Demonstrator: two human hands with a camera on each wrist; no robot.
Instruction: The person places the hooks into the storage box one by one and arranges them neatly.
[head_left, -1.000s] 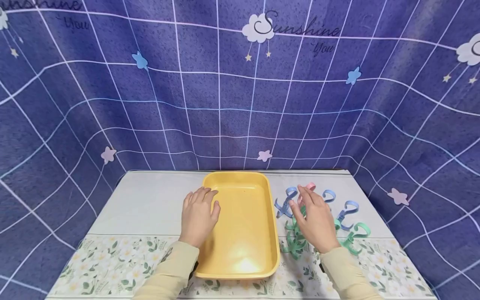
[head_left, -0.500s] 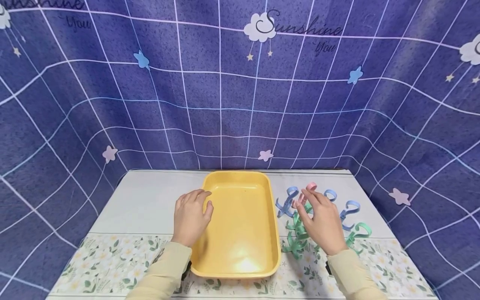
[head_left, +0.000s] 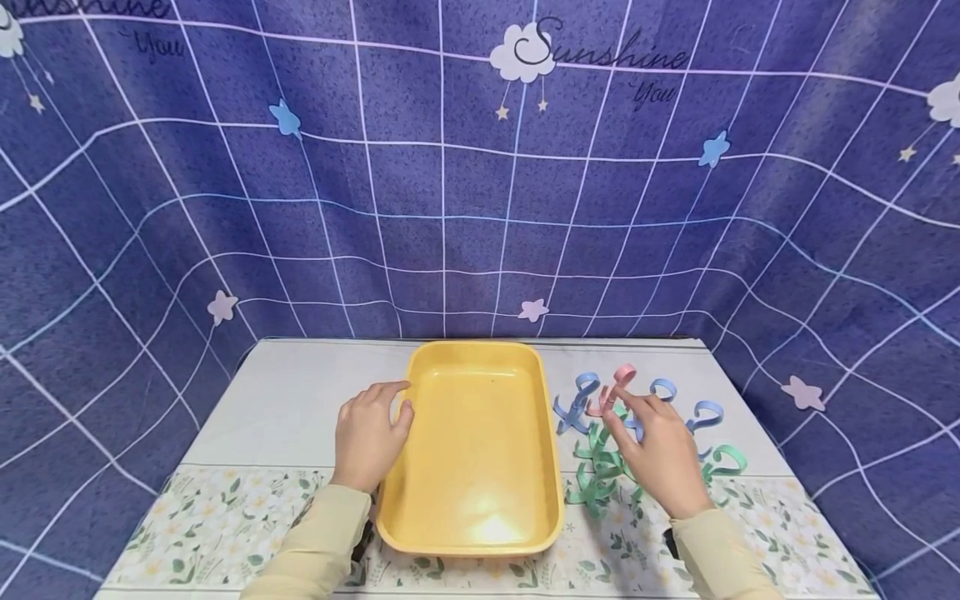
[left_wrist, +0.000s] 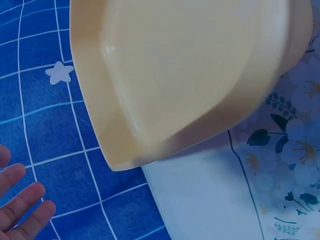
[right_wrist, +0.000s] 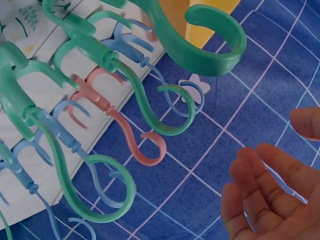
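A yellow rectangular tray (head_left: 471, 533) with rounded corners lies flat at the table's centre, long side running near to far. Just right of it sits a loose pile of plastic hook clips (head_left: 600, 467) (green, blue, one pink (head_left: 613, 385)), tangled together on the cloth.

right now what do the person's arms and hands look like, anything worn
Both hands are bare: no gloves, rings or watch visible. The left hand and right hand come out of long, plain pale beige sleeves that reach the wrists. A dark strap edge shows under each cuff.
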